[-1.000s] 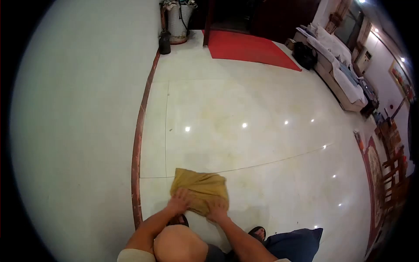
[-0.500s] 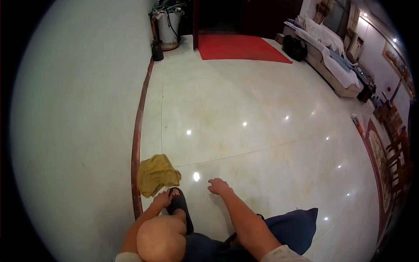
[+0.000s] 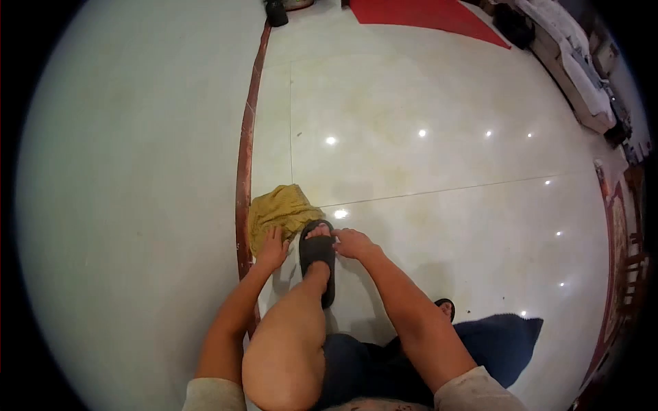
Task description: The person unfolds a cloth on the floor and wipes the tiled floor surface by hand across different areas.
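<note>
A crumpled mustard-yellow cloth (image 3: 279, 205) lies on the floor against the red-brown baseboard. My left hand (image 3: 273, 251) reaches down at its lower edge, fingers stretched out over the fabric. Just right of the cloth is my foot in a dark slipper (image 3: 317, 251), the toe end overlapping the cloth's corner in this view. My right hand (image 3: 353, 244) is low on the other side of that slipper, its fingertips right at the slipper's edge and nothing visible in it.
A pale wall (image 3: 151, 205) with the baseboard (image 3: 246, 151) runs along the left. Glossy tiles (image 3: 425, 164) cover the floor. A red mat (image 3: 425, 19) lies at the far end, with a black bag (image 3: 513, 26) and a sofa (image 3: 572, 82) to its right.
The view has tilted down. My left hand has moved from beside the slipper onto the cloth's edge. My right hand has come left, close to the slipper.
</note>
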`<action>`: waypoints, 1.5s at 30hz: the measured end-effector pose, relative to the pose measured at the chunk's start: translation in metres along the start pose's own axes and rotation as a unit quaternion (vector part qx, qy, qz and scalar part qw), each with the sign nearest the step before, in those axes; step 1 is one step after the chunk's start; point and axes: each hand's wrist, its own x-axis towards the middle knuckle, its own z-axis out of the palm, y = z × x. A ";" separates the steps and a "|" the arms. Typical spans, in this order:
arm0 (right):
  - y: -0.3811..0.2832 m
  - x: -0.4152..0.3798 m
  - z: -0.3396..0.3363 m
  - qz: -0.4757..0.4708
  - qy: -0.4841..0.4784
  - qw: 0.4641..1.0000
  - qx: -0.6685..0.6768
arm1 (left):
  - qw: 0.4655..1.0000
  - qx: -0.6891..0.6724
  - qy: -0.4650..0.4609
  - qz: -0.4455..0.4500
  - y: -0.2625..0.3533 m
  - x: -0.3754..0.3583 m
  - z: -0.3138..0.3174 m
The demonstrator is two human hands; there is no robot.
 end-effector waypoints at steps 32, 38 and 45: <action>0.060 0.064 -0.003 0.142 0.232 0.949 -0.158 | 0.945 0.139 -0.125 0.269 0.185 0.168 -0.007; 0.047 0.075 -0.012 0.181 0.241 0.946 -0.116 | 0.940 0.123 -0.035 0.318 0.173 0.189 -0.005; 0.002 0.127 -0.062 0.016 0.101 0.985 -0.137 | 0.992 0.087 0.049 0.078 0.085 0.206 -0.054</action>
